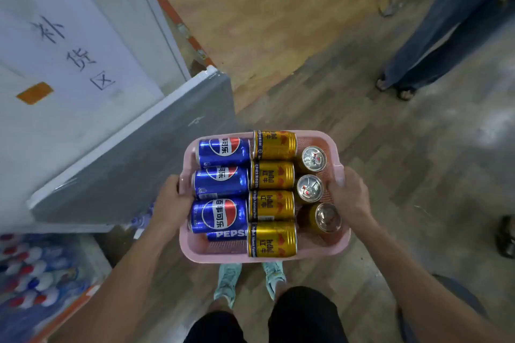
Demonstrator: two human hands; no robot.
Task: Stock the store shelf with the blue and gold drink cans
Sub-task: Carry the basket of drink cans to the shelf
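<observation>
The person carries a pink basket (pixel 211 257) in front of the body, above the wood floor (pixel 278 36). The left hand (pixel 170 200) grips the basket's left handle, its fingers curled round it. The right hand (pixel 352 198) grips the right handle the same way, with the thumb lying over the rim. Inside, the blue cans (pixel 223 151) lie on their sides in the left column: 3 in plain view and a 4th half hidden beneath the nearest. Touching them, 4 gold cans (pixel 274 175) lie on their sides in the middle column. 3 more of them stand along the right wall, tops up, the nearest tilted. To the left is a white board (pixel 69 64) with handwritten characters, and below it are blurred bottles (pixel 36 273). Under the basket show the person's 2 teal shoes (pixel 228 278). Another person's legs (pixel 446 36) in jeans stand at upper right
</observation>
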